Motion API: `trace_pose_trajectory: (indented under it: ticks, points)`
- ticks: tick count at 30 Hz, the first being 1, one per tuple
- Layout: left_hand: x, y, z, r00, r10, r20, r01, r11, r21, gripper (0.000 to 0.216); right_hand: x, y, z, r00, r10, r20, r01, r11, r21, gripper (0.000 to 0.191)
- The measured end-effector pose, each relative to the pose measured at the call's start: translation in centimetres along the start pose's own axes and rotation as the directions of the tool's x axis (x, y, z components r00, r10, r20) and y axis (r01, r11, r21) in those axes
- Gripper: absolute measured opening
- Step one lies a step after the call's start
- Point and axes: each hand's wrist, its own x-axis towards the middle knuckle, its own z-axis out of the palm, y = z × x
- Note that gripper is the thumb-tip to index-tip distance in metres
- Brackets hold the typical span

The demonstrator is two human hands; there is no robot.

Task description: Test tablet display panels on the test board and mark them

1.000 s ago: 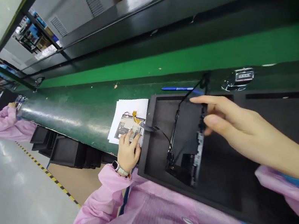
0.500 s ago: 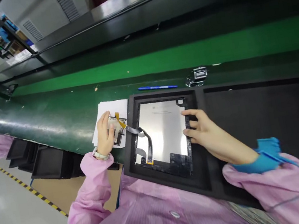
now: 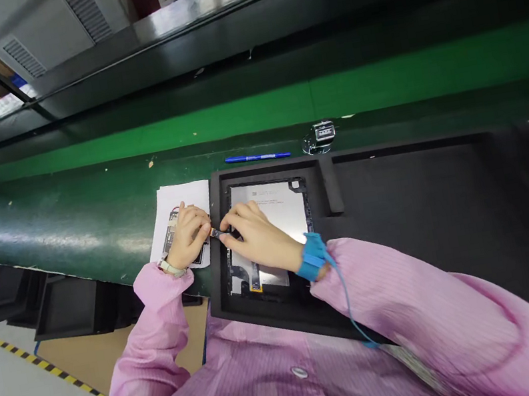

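Grip-wise, our right hand (image 3: 262, 242) is pinching the end of the flex cable (image 3: 220, 234) at the left edge of the tablet panel (image 3: 280, 212), which lies flat in the black foam tray (image 3: 327, 181). Our left hand (image 3: 190, 237) sits pressed down on the small circuit board (image 3: 174, 237) on the white paper (image 3: 180, 195). Looks like we're at the cable-hookup step, so the next move probably needs a careful, square line-up of cable end and board.

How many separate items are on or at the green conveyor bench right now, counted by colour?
Black: 1, the black foam tray.
Silver: 2, the silver display panel in the tray and the small metal clip.
Blue: 1, the blue pen.
White: 1, the white printed sheet.
Total: 5.
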Motion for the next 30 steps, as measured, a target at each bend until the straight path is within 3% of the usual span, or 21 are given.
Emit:
trace_pose_trajectory:
  ticks: [5, 13, 17, 19, 22, 23, 24, 25, 26, 27, 28, 30]
  points:
    - [-0.2, 0.0, 0.9, 0.999, -0.022, -0.031, 0.023, 0.999, 0.03, 0.045, 1.7, 0.4, 2.1, 1.0, 0.02, -0.009, -0.019, 0.997, 0.069, 0.021]
    - [-0.3, 0.3, 1.7, 0.997, -0.018, -0.074, 0.021, 0.999, 0.036, 0.042, 1.8, 1.1, 2.5, 0.998, 0.052, -0.027, -0.048, 0.993, 0.111, 0.023]
    - [-0.2, -0.1, 1.6, 0.97, -0.109, -0.217, 0.106, 0.994, -0.022, 0.046, 1.8, 1.4, 1.7, 0.998, 0.049, -0.039, -0.045, 0.994, 0.101, 0.019]
    - [-0.4, -0.2, 1.4, 0.891, -0.199, -0.408, 0.187, 0.98, -0.071, 0.04, 1.6, 2.1, 0.4, 0.995, 0.062, -0.074, -0.056, 0.995, 0.082, 0.019]
    - [-1.4, 1.2, 1.1, 0.673, -0.279, -0.685, 0.233, 0.959, -0.162, 0.03, 1.2, 4.0, -2.5, 0.976, 0.11, -0.186, -0.112, 0.994, 0.004, 0.027]
    - [-1.9, 2.1, 1.1, 0.635, -0.27, -0.724, 0.202, 0.962, -0.181, 0.03, 1.1, 4.8, -3.5, 0.965, 0.127, -0.23, -0.139, 0.99, -0.037, 0.029]
    - [-2.5, 3.3, 1.1, 0.654, -0.242, -0.717, 0.157, 0.97, -0.184, 0.032, 0.9, 5.5, -4.4, 0.953, 0.142, -0.267, -0.17, 0.982, -0.082, 0.031]
    - [-3.1, 4.7, 1.2, 0.714, -0.203, -0.67, 0.115, 0.978, -0.173, 0.033, 0.7, 6.1, -5.0, 0.943, 0.154, -0.293, -0.199, 0.972, -0.128, 0.032]
    - [-3.8, 6.1, 1.3, 0.806, -0.162, -0.569, 0.09, 0.984, -0.153, 0.035, 0.6, 6.6, -5.5, 0.938, 0.162, -0.308, -0.223, 0.959, -0.174, 0.034]
    - [-4.4, 7.5, 1.5, 0.904, -0.132, -0.407, 0.094, 0.989, -0.113, 0.038, 0.5, 7.0, -5.7, 0.937, 0.165, -0.308, -0.238, 0.947, -0.217, 0.035]
    - [-4.9, 8.7, 1.8, 0.97, -0.116, -0.212, 0.108, 0.993, -0.05, 0.043, 0.4, 7.2, -5.8, 0.94, 0.162, -0.301, -0.244, 0.935, -0.257, 0.037]
    - [-5.8, 10.5, 2.5, 0.99, -0.104, 0.096, 0.094, 0.989, 0.111, 0.055, 0.5, 7.1, -5.4, 0.95, 0.147, -0.276, -0.236, 0.916, -0.324, 0.038]
